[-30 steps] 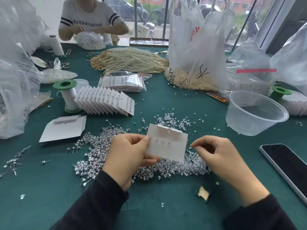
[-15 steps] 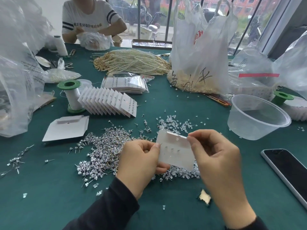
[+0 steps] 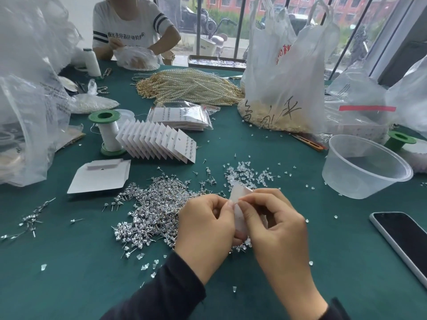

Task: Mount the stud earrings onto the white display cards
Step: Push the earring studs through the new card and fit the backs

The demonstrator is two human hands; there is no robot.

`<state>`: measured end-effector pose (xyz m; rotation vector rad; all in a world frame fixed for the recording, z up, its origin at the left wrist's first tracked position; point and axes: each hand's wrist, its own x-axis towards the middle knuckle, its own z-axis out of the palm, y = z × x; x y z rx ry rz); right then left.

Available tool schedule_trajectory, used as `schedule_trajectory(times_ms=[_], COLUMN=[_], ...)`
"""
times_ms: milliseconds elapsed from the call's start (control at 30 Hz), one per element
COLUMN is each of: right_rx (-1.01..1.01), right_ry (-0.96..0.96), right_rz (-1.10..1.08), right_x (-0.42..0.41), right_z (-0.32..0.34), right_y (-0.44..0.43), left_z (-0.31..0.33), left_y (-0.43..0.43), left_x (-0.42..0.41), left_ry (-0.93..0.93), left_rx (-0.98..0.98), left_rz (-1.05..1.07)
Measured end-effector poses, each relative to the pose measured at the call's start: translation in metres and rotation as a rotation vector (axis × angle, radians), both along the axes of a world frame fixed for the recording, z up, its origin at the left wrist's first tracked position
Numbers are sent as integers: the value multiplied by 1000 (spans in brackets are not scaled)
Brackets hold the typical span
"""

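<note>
A white display card (image 3: 238, 195) stands nearly edge-on between my hands, above the green table. My left hand (image 3: 205, 232) pinches its left side with curled fingers. My right hand (image 3: 275, 229) has thumb and fingertips closed on the card's near face; whether a stud is between them is hidden. A heap of silver stud earrings (image 3: 152, 211) lies left of and under my hands. Clear earring backs (image 3: 247, 173) are scattered just beyond. A fanned row of filled cards (image 3: 159, 142) stands behind the heap.
A clear plastic tub (image 3: 365, 167) sits at the right, a phone (image 3: 406, 239) nearer the right edge. Blank cards (image 3: 99, 179), a green-capped spool (image 3: 108, 132), bagged cards (image 3: 180, 115), pearl strands (image 3: 191, 85) and plastic bags (image 3: 286, 72) lie around. Another person (image 3: 134, 31) works across the table.
My right hand came in from the right and closed on the card. The card turned from facing me to nearly edge-on, and both hands drew together.
</note>
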<state>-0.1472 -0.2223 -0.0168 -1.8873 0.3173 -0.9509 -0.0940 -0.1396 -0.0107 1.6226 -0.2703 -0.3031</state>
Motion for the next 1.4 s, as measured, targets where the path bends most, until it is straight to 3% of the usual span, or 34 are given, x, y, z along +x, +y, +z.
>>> schedule_trajectory(times_ms=[400, 667, 867, 1100, 1167, 1233, 1333, 1400], right_rx=[57, 39, -83, -96, -74, 98, 614, 815], right_ry=[23, -17, -3, 16, 14, 13, -10, -55], right_rz=[72, 63, -1, 26, 51, 146, 458, 541], right_x=[-4, -7, -6, -2, -3, -6, -12, -14], right_z=[-5, -4, -4, -5, -2, 2, 7, 12], right_y=[-4, -5, -2, -3, -6, -10, -18, -22], left_z=[-3, 1, 0, 2, 5, 10, 14, 15], left_y=[1, 1, 2, 2, 3, 6, 7, 6], left_x=[-1, -1, -3, 0, 0, 0, -5, -4], left_ry=[-163, -161, -330, -361, -462, -632, -827, -900], left_rx=[47, 29, 102, 119, 120, 108, 123, 175], left_rz=[-40, -58, 0, -3, -9, -17, -110, -136])
